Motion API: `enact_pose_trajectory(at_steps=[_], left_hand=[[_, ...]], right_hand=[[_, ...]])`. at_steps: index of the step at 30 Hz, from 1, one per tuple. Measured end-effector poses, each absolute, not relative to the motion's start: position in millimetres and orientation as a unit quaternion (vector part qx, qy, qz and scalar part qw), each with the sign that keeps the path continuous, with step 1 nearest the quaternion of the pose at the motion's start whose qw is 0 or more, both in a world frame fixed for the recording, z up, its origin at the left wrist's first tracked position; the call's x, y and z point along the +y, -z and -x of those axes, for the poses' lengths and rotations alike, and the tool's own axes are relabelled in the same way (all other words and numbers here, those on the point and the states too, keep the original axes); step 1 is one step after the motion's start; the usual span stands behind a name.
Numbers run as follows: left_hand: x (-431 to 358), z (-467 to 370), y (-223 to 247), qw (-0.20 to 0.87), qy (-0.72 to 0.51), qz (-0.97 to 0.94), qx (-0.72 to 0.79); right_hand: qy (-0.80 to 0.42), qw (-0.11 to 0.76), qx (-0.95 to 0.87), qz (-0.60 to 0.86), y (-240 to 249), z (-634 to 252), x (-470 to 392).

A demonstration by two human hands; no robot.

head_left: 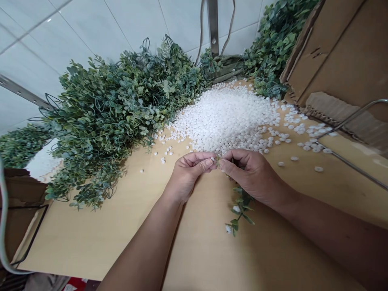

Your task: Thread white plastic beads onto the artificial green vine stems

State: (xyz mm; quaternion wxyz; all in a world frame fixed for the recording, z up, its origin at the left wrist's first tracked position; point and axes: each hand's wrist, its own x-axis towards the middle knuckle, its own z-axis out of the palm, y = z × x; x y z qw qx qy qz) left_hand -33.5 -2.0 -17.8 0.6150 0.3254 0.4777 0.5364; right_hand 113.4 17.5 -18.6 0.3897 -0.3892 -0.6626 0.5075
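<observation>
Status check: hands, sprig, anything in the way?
Left hand pinching small white piece; right hand gripping leafy sprig, white bits on its lower end. White pile just beyond fingertips, nothing blocking hands.

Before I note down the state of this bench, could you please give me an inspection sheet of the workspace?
Surface: tan table, bare toward the near left.
Things in work: leafy sprig with small white blossoms, hanging below the right hand; pile of white beads beyond the hands.
Clutter: loose beads scattered right of the pile; large heap of greenery to its left.
Hands: left hand pinches a small white piece; right hand holds the sprig, fingertips close to the left's.
Cables: two thin cords beside a metal bar at the wall.
Surroundings: tiled wall behind; cardboard at right.
</observation>
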Motion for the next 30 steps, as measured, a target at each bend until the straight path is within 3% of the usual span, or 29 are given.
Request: enact_pose_trajectory(at_steps=[25,30], left_hand=[[-3.7,25.2,18.9,0.595,-0.550,-0.326,0.487],[-4.0,29.6,18.6,0.587,-0.542,-0.357,0.484]], right_hand=[[-0.508,0.400,-0.654,0.393,19.5,-110.7,16.3],[-0.556,0.463,-0.574,0.384,16.2,-117.4,26.8]])
